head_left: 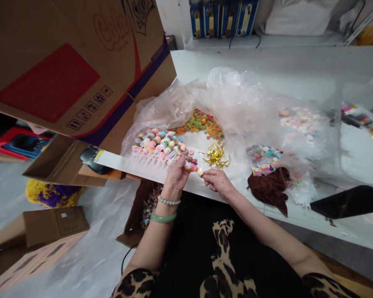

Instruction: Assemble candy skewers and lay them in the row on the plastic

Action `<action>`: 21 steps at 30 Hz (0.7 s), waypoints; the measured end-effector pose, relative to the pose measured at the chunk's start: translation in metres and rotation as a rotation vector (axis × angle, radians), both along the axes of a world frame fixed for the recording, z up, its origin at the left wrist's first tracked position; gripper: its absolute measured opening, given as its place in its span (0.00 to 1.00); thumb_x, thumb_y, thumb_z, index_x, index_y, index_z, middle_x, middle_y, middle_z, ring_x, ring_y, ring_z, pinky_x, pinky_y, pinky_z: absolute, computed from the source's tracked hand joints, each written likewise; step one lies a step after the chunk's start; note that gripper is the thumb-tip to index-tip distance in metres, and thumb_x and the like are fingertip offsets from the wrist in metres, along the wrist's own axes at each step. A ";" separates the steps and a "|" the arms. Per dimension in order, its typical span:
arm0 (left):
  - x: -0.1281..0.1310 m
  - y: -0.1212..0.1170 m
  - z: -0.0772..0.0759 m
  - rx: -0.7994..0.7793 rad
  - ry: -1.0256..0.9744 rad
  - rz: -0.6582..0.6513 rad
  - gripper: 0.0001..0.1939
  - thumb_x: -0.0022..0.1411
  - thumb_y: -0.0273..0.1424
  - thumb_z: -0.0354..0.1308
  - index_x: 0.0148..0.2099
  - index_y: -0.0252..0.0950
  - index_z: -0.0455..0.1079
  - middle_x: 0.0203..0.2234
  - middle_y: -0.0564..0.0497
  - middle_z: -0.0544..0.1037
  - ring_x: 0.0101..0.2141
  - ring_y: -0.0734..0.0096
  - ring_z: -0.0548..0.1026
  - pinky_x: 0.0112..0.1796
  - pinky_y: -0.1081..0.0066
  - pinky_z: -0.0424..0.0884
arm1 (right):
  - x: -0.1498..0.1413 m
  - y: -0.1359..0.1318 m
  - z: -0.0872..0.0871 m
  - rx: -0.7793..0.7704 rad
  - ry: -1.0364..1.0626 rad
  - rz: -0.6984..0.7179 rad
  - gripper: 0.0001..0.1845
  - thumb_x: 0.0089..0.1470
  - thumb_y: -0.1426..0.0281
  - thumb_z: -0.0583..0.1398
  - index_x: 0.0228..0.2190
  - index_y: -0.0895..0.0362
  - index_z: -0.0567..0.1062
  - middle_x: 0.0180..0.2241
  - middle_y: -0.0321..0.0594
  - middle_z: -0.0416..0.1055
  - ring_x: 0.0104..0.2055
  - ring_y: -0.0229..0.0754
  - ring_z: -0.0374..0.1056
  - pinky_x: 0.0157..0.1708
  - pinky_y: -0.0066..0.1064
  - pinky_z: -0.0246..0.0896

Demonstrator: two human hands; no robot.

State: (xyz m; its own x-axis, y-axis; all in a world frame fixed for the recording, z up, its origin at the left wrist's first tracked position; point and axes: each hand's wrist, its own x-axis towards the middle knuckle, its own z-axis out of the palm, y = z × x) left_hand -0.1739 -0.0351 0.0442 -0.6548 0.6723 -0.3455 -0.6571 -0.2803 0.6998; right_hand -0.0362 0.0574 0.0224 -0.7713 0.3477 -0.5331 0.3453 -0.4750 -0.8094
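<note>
Between my hands is a candy skewer (pixel 192 167) with pink, yellow and pale pieces, tilted down to the right. My left hand (pixel 178 174) is closed round its upper left part, near a bit of clear wrap. The fingertips of my right hand (pixel 218 181) pinch its lower right end. Just beyond my left hand lies a heap of pastel candy skewers (pixel 157 142), their pale sticks pointing toward me. Gold twist ties (pixel 216 157) lie loose past my right hand. Behind them is a pile of orange and green ring-shaped pieces (pixel 200 124).
A big cardboard box (pixel 81 62) stands at the left. Crumpled clear plastic (pixel 236 99) spreads over the white table (pixel 298 62). At right are a brown cloth (pixel 269 186), printed packets (pixel 257 159), pastel pieces in plastic (pixel 298 122) and a black flat object (pixel 349 200).
</note>
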 end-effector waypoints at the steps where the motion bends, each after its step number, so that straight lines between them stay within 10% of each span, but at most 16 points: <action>1: 0.000 -0.001 -0.002 -0.024 0.011 0.027 0.22 0.45 0.35 0.74 0.40 0.34 0.70 0.26 0.53 0.76 0.32 0.67 0.78 0.32 0.70 0.74 | 0.001 -0.001 -0.002 0.186 -0.018 -0.011 0.09 0.52 0.67 0.59 0.32 0.59 0.77 0.17 0.29 0.63 0.14 0.29 0.49 0.15 0.23 0.42; 6: 0.004 -0.002 -0.006 -0.103 0.057 0.125 0.21 0.44 0.31 0.74 0.39 0.35 0.70 0.28 0.53 0.77 0.33 0.62 0.80 0.29 0.70 0.74 | 0.007 -0.007 -0.005 1.176 0.022 0.160 0.13 0.61 0.74 0.52 0.34 0.57 0.77 0.29 0.41 0.73 0.33 0.39 0.67 0.31 0.27 0.55; 11: 0.009 0.002 -0.009 -0.102 0.051 0.182 0.18 0.47 0.31 0.72 0.39 0.35 0.70 0.27 0.54 0.77 0.31 0.67 0.80 0.31 0.71 0.74 | 0.012 -0.012 -0.004 1.559 -0.104 0.319 0.19 0.63 0.79 0.46 0.39 0.58 0.76 0.32 0.45 0.74 0.31 0.40 0.66 0.29 0.30 0.50; 16: 0.015 0.004 -0.011 -0.081 0.041 0.133 0.18 0.46 0.30 0.73 0.39 0.34 0.71 0.28 0.53 0.78 0.31 0.68 0.80 0.32 0.73 0.73 | 0.009 -0.011 -0.006 1.411 -0.060 0.280 0.17 0.62 0.78 0.49 0.40 0.58 0.76 0.33 0.45 0.74 0.33 0.40 0.68 0.31 0.28 0.53; 21: 0.018 0.003 -0.012 -0.064 0.023 0.085 0.20 0.46 0.34 0.73 0.39 0.33 0.71 0.27 0.53 0.77 0.29 0.71 0.79 0.32 0.72 0.74 | 0.000 -0.009 -0.003 0.580 0.024 0.120 0.08 0.57 0.72 0.56 0.32 0.58 0.77 0.21 0.34 0.68 0.21 0.34 0.61 0.23 0.25 0.53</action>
State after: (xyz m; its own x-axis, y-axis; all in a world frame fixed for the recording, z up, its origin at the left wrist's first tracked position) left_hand -0.1556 -0.0316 0.0322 -0.7167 0.5909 -0.3702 -0.6162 -0.2882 0.7330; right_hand -0.0363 0.0486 0.0199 -0.8326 0.4869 -0.2639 0.3477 0.0887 -0.9334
